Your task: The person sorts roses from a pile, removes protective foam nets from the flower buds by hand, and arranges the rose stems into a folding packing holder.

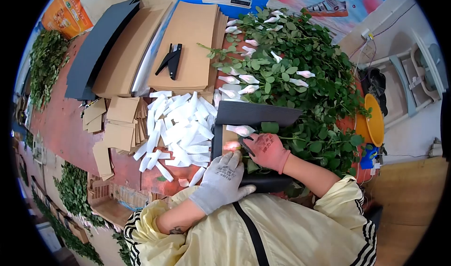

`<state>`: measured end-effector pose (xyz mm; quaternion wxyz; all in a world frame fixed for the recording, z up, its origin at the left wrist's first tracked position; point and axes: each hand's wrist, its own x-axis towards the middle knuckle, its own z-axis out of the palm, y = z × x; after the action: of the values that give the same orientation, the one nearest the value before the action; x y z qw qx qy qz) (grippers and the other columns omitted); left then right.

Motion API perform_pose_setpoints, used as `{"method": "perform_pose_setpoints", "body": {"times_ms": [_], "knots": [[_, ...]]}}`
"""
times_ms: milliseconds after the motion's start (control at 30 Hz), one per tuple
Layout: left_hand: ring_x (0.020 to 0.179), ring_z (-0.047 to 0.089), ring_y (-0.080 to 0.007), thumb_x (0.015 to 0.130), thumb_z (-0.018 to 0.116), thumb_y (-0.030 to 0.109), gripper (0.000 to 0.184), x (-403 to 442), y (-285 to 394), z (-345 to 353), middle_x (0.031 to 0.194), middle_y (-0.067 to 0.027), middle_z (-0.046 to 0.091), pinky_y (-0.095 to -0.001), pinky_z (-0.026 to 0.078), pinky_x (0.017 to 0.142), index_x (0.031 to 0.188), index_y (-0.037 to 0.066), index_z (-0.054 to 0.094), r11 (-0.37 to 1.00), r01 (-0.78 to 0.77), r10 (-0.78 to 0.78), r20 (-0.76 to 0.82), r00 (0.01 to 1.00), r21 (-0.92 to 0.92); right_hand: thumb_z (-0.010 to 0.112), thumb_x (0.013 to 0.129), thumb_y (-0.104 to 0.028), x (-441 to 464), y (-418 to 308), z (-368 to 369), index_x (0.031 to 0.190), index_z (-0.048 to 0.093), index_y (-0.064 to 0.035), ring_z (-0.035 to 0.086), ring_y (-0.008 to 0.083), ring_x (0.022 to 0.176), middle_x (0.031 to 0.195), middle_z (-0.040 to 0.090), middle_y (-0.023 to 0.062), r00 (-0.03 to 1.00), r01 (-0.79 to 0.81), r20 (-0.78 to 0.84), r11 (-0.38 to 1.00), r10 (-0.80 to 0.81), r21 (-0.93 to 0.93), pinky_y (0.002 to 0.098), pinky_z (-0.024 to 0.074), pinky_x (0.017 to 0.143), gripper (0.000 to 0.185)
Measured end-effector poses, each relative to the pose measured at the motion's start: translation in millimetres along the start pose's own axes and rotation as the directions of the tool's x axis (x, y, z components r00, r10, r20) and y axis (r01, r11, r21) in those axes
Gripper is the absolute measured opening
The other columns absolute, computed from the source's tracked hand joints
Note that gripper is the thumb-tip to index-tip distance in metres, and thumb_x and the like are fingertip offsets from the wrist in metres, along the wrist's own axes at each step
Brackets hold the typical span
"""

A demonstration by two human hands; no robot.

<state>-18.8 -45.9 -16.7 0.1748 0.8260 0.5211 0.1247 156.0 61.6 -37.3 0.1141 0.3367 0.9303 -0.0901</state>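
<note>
In front of me stands a dark folded wrapper with a ribbed panel (258,113) and brown card inside. A pink rose (231,146) lies on the card, and above it is a rosebud in a white net sleeve (240,130). My right hand (268,152), in a pink glove with dark fingertips, is closed at the base of the bare pink rose; its stem is mostly hidden. My left hand (221,179), in a grey-white glove, lies flat with fingers stretched out and thumb apart. Its fingertips touch or nearly touch the same rose.
White net sleeves (181,129) lie heaped on the left beside small brown cards (123,125). A black stapler (171,61) rests on stacked brown cardboard (188,26). Leafy rose stems (305,64) with sleeved buds cover the right side. A yellow basin (374,120) stands beyond.
</note>
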Motion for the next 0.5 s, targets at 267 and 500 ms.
{"method": "perform_pose_setpoints", "body": {"times_ms": [267, 500], "knots": [[0.085, 0.062, -0.0324, 0.081, 0.057, 0.033, 0.029, 32.2, -56.3, -18.7, 0.089, -0.0151, 0.064, -0.042, 0.048, 0.075, 0.095, 0.008, 0.064, 0.895, 0.347, -0.342, 0.069, 0.937, -0.28, 0.056, 0.079, -0.028, -0.7, -6.5, -0.9, 0.113, 0.058, -0.0133, 0.06, 0.0229, 0.089, 0.106, 0.057, 0.0072, 1.0, -0.023, 0.019, 0.998, 0.024, -0.06, 0.0386, 0.0459, 0.072, 0.038], [0.083, 0.063, -0.0332, 0.082, 0.056, 0.03, 0.029, 46.3, -60.4, 3.8, 0.088, -0.0171, 0.065, -0.0422, 0.048, 0.074, 0.095, 0.006, 0.066, 0.842, 0.376, -0.325, 0.193, 0.926, -0.387, 0.055, 0.079, -0.026, 0.2, -2.7, 4.3, 0.112, 0.057, -0.0115, 0.06, 0.0233, 0.087, 0.102, 0.057, 0.0086, 0.999, 0.022, -0.022, 0.999, -0.024, -0.048, 0.0366, 0.0468, 0.071, 0.037]]}}
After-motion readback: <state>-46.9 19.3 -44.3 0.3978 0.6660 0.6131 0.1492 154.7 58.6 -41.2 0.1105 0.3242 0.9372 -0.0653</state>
